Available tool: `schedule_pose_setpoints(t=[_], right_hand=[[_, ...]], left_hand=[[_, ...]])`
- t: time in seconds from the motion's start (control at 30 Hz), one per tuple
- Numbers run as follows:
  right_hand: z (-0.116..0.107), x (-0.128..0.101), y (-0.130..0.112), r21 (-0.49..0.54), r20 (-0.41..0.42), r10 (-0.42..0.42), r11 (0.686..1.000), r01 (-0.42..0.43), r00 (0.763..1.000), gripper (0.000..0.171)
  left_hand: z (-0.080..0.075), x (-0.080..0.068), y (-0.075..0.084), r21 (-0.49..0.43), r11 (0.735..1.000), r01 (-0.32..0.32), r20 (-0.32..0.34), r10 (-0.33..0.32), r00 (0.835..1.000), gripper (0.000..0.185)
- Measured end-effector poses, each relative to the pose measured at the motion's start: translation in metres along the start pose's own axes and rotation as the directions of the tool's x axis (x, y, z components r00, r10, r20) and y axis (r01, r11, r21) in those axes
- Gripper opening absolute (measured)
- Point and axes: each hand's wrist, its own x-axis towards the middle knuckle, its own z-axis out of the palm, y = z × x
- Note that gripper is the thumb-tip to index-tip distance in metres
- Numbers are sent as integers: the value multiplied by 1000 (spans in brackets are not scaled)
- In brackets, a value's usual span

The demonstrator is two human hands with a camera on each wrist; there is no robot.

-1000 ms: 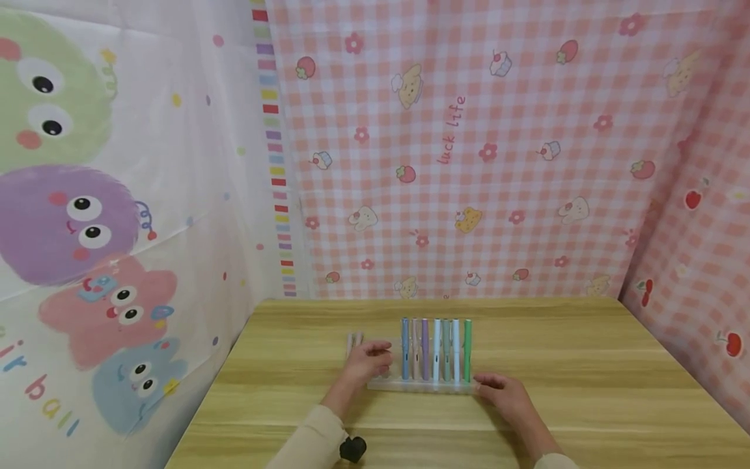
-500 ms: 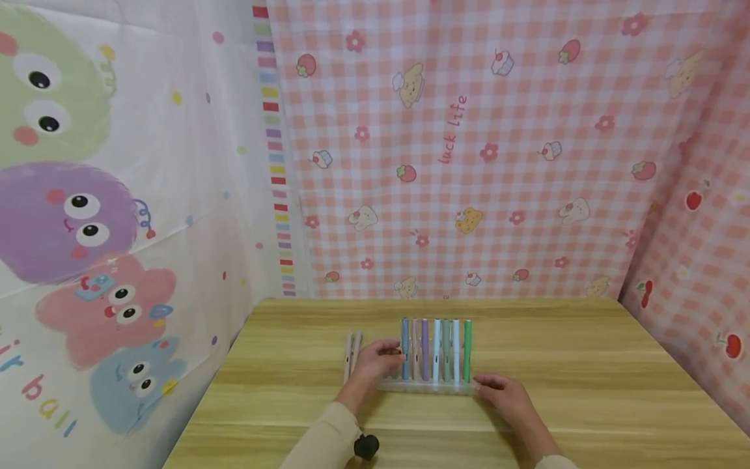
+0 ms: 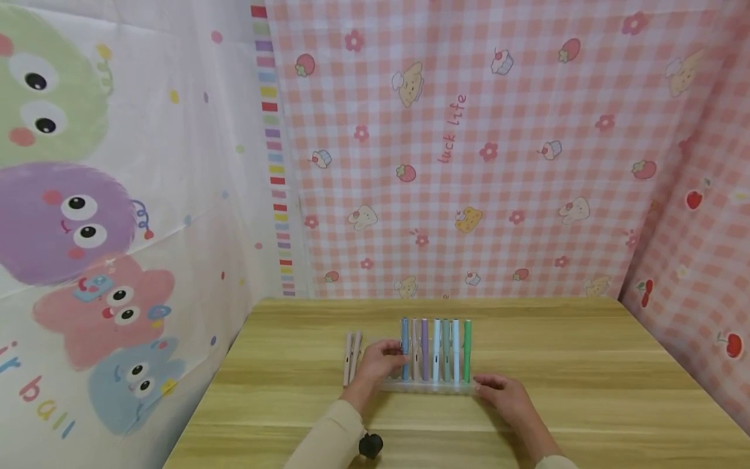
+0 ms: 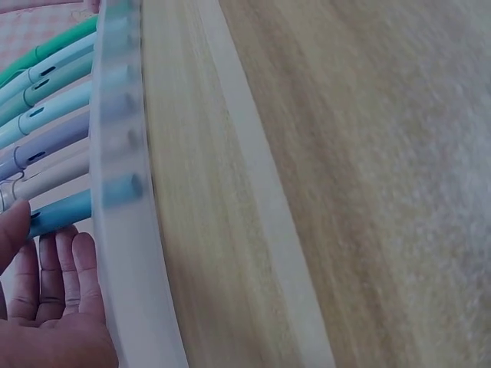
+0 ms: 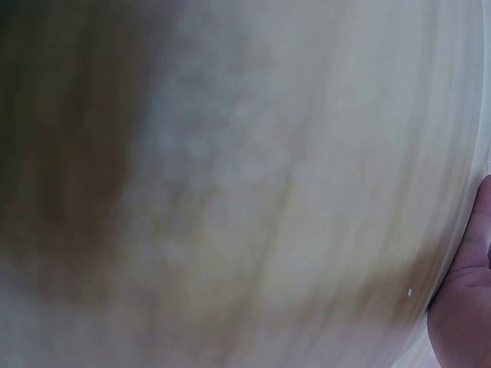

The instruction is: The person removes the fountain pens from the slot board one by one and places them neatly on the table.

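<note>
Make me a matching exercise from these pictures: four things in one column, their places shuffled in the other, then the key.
Things
1. left hand
2. right hand
3. purple pen
4. two loose pens

Places
A. third from the left in the row of seven
B. at the right end of the clear rack
C. on the table, left of the row
D. at the darker blue pen

Pairs: 1-D, 2-B, 3-A, 4-C

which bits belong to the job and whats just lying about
In use:
slim blue pen, at left hand
clear plastic rack, at right hand
six other slim coloured pens

Just around, probably:
two slim greyish-pink pens, perhaps involved too
pink-checked cloth backdrop
</note>
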Motion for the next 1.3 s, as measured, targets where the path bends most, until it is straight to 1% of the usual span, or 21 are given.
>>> schedule_pose_setpoints(t=[0.17, 0.27, 0.4, 0.5, 0.6, 0.7, 0.8, 0.93, 1.0, 1.1, 1.23, 1.3], right_hand=[[0, -1, 1, -13, -4, -2, 1000, 2, 1000, 24], [0, -1, 2, -7, -3, -4, 1000, 4, 1000, 24], [0, -2, 2, -1, 0, -9, 1000, 9, 1000, 24], [0, -2, 2, -7, 0, -12, 1000, 12, 1000, 24], [0, -2, 2, -21, 0, -11, 1000, 11, 1000, 25], [0, -2, 1, -26, 0, -6, 1000, 6, 1000, 25], [0, -1, 1, -25, 0, -6, 1000, 6, 1000, 24], [0, -1, 1, -17, 3, -10, 1000, 10, 1000, 24], [0, 0, 1, -8, 6, -10, 1000, 10, 1000, 24], [-1, 0, 1, -6, 9, -12, 1000, 12, 1000, 24], [-1, 1, 1, -10, 11, -17, 1000, 17, 1000, 24], [-1, 1, 1, -8, 11, -18, 1000, 18, 1000, 24]], left_hand=[[2, -2, 0, -10, 1000, -6, 0, 6, 1000, 27], [3, -4, 2, 7, 1000, -9, -8, 9, 1000, 27], [3, -6, 1, 18, 1000, -4, -24, 4, 1000, 26], [3, -7, 1, 4, 1000, 3, -30, -3, 1000, 26], [2, -8, 7, -26, 1000, -2, -27, 1, 1000, 25], [0, -8, 16, -57, 998, -23, -11, 23, 1000, 26], [-5, -6, 27, -87, 995, -56, -8, 56, 998, 28], [-18, 0, 41, -124, 991, -55, -42, 50, 998, 30], [-27, 3, 47, -140, 989, -48, -63, 39, 997, 30], [-43, 8, 54, -140, 989, -49, -92, 36, 995, 31], [-65, 15, 58, -158, 986, -59, -129, 39, 991, 31], [-76, 18, 59, -169, 984, -49, -145, 25, 989, 33]])
